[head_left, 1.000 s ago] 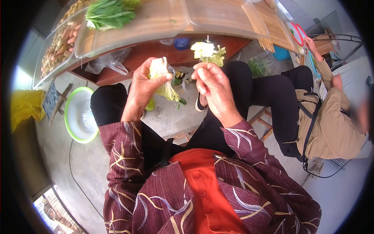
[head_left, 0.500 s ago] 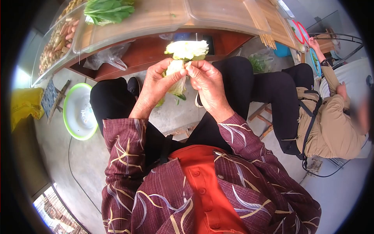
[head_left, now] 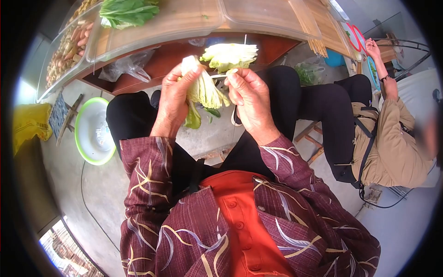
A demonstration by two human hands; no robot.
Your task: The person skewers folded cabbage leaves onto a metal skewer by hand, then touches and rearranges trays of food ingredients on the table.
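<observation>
My left hand [head_left: 174, 99] is closed on a pale napa cabbage leaf [head_left: 205, 87], its white stem end up by the thumb and its frilled edge hanging to the right. My right hand [head_left: 251, 99] pinches a thin skewer [head_left: 245, 39] whose tip stands out above the fingers. On the skewer, just over that hand, sits a folded bunch of yellow-green leaves [head_left: 230, 56]. A narrow pale strip bridges the gap between the two hands. Below the left hand hang or lie greener leaf pieces [head_left: 193, 118]; which of these is hard to tell.
Ahead stands a wooden table with clear trays [head_left: 180, 23], a green leafy bunch [head_left: 127, 13] and several bare skewers [head_left: 318, 48]. A green-rimmed basin [head_left: 95, 131] sits on the floor at left. At right sits another person [head_left: 387, 147], one arm stretched forward.
My left hand has drawn away to the left and turned the leaf, stem end up. My right hand and the skewered bunch have shifted slightly right. The other person's arm has moved.
</observation>
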